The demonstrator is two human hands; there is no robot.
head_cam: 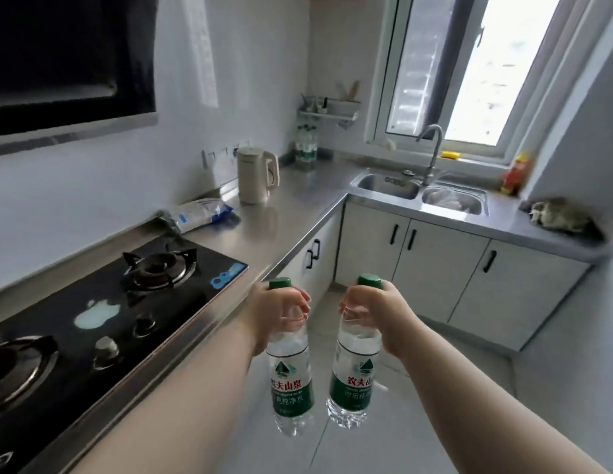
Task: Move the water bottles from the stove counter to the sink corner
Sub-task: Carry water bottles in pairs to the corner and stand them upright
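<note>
Hands, left (277, 307) and right (373, 307), each grip a full, heavy, thin-walled water bottle (left bottle (291, 378), right bottle (354, 374)) at its stiff neck.

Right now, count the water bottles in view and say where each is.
2 for certain: one bottle gripped at the neck by the left hand, another bottle by the right hand. A blurred cluster of bottles in the far counter corner cannot be counted.

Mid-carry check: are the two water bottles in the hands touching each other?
Apart. The head view shows a strip of floor between the left bottle and the right bottle along their whole length.
</note>
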